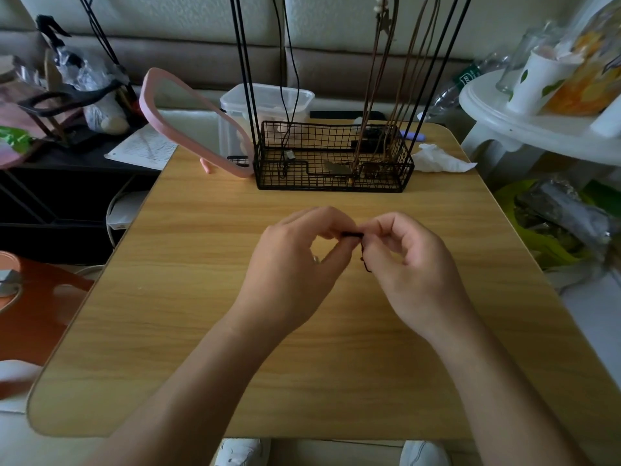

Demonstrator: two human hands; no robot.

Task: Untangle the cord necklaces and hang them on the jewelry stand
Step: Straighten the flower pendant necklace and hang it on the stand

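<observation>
My left hand (295, 260) and right hand (410, 264) each pinch one short stretch of dark cord (352, 234) between thumb and fingertips, over the table (201, 297) and well short of the stand (379, 186). Status, as I judge it: brown cords (403, 79) and one black cord (291, 72) already hang; this cord is not yet hung. My fingers hide most of its length. The stand's top is cut off.
</observation>
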